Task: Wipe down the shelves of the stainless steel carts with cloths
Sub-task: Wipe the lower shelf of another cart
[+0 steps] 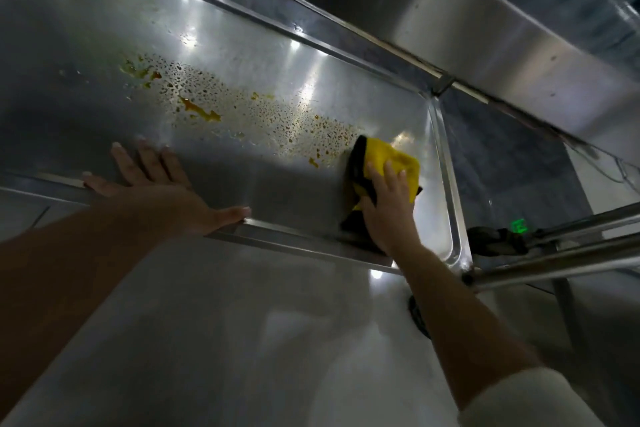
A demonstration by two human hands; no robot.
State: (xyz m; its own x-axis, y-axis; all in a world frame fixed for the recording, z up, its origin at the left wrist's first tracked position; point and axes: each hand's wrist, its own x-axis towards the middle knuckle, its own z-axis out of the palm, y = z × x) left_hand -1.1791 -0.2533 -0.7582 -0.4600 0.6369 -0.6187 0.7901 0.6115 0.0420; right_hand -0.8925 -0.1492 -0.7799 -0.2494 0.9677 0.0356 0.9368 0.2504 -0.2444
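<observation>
- Pressing flat w/ straight fingers, right hand point(388, 204) sits on folded yellow-and-black cloth point(389, 163) at right end of stainless steel cart shelf point(263, 191).
- Left hand point(156, 184) spread flat, released, on shelf near front rim.
- Orange greasy spill point(242, 107) mid-shelf, beside cloth.

Left hand point(156, 194), right hand point(388, 211): flat.
</observation>
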